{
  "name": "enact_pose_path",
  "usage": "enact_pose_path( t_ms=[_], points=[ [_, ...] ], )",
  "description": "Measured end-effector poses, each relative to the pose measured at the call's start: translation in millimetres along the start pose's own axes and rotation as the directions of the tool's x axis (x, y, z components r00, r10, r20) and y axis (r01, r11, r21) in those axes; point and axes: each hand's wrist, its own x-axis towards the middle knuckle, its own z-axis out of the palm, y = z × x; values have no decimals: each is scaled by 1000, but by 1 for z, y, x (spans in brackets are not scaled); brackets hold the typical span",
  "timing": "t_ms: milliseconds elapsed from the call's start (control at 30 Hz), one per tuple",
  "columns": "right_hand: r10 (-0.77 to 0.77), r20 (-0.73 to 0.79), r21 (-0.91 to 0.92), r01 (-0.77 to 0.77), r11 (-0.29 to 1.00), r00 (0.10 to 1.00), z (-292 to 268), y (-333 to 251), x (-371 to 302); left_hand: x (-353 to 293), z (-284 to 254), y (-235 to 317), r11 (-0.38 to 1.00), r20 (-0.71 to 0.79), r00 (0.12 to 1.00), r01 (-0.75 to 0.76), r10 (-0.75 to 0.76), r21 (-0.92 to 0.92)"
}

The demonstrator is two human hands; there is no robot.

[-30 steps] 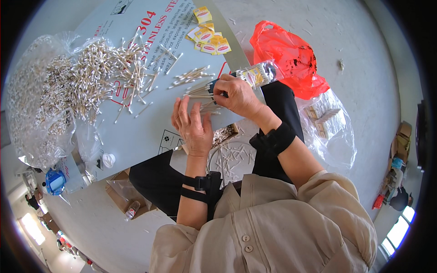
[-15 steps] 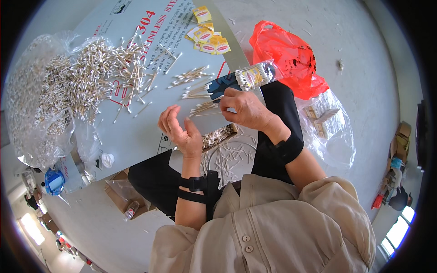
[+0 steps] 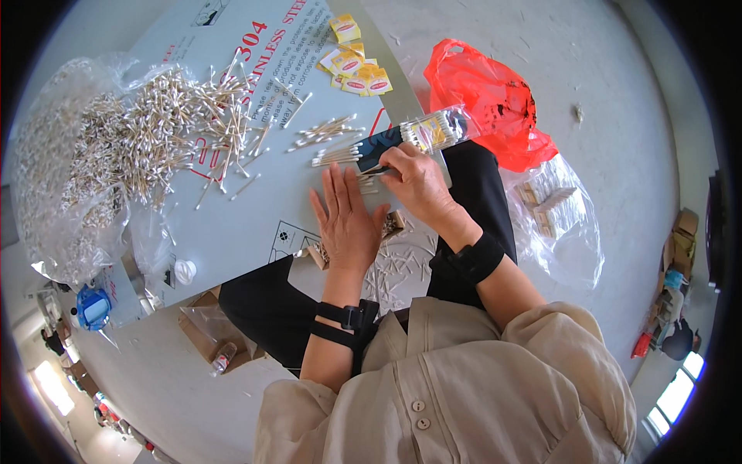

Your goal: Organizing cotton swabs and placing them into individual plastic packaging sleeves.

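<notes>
My left hand (image 3: 345, 213) lies flat on the table (image 3: 224, 243), fingers stretched out over a small bundle of cotton swabs that it partly covers. Beside it my right hand (image 3: 421, 184) is closed, fingertips pinched at the lower edge of a dark blue sheet (image 3: 379, 147); what they grip is hidden. A row of cotton swabs (image 3: 337, 155) rests with its tips against the sheet's left end. Another loose group of swabs (image 3: 328, 129) lies just beyond. To the right of the sheet, a clear packet (image 3: 456, 124) holds a row of swabs and a yellow card.
A big heap of cotton swabs (image 3: 147, 116) spills from a clear bag at the left. Yellow-and-white cards (image 3: 359, 73) lie at the far edge. A red plastic bag (image 3: 483, 100) and a clear bag of packs (image 3: 553, 213) are at the right. Swabs litter the floor below.
My left hand has moved right and come down flat onto the swabs near my right hand. My right hand has shifted slightly, still pinched by the dark sheet.
</notes>
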Motion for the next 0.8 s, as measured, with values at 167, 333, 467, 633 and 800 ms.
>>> enact_pose_path(
  t_ms=[167, 333, 467, 633, 800],
  points=[
    [-218, 28, -137, 219, 966, 976, 2, 1, 7, -2, 4, -1, 1000, -21, 1000, -2, 2, 0],
    [-184, 72, -234, 196, 952, 980, 7, 3, 19, -1, 4, -1, 1000, -20, 1000, 5, -5, -11],
    [-78, 142, -166, 102, 981, 987, 8, 2, 35, 1, 3, 1, 999, 16, 1000, -25, 24, 46],
    [-120, -1, -52, 120, 991, 993, 15, 0, 31, 14, 5, 4, 999, -19, 999, -46, 46, -16],
    [81, -331, 405, 64, 912, 940, 27, -13, 11, 28, 2, -12, 806, -365, 911, -65, -193, -588]
  ],
)
